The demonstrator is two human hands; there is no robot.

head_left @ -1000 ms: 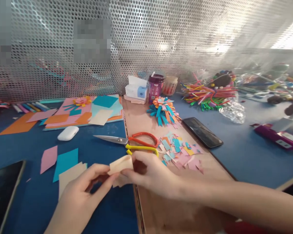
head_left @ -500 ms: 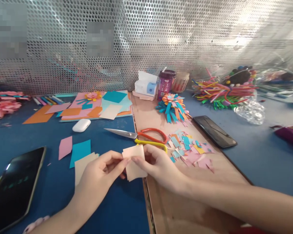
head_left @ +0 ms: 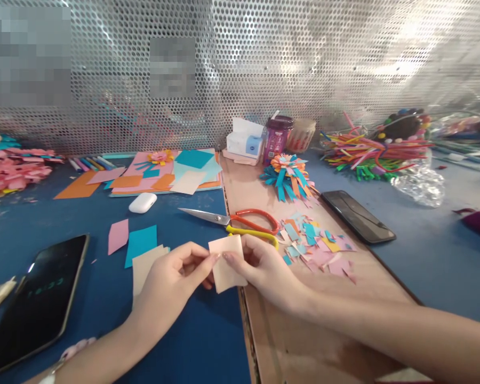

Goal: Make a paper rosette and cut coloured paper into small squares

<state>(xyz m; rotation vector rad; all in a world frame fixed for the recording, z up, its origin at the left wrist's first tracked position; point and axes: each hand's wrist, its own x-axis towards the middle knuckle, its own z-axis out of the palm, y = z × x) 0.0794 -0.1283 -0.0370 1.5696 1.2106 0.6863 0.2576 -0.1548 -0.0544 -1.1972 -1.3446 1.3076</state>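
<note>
Between my two hands is a small cream paper piece (head_left: 229, 271), roughly square. My left hand (head_left: 180, 277) pinches its left edge between thumb and fingers. On the right side, my right hand (head_left: 264, 269) grips it with the thumb on the front and the fingers behind. Just beyond lie scissors (head_left: 224, 220) with one red and one yellow handle, blades pointing left. Left of my left hand are a blue paper piece (head_left: 141, 245), a pink paper piece (head_left: 118, 237) and cream sheets (head_left: 143, 272) partly hidden by that hand.
Paper scraps (head_left: 316, 245) lie right of the scissors, near a blue-and-orange paper flower (head_left: 287, 176). A large phone (head_left: 40, 304) is at the left, another phone (head_left: 358, 216) at the right. A white earbud case (head_left: 143, 202) sits before stacked coloured paper (head_left: 138, 184). A perforated metal wall (head_left: 248, 64) stands behind.
The edges of the cream paper in my hands look more evenly lined up. Both hands keep their hold. The whole view has shifted slightly, so things appear further right.
</note>
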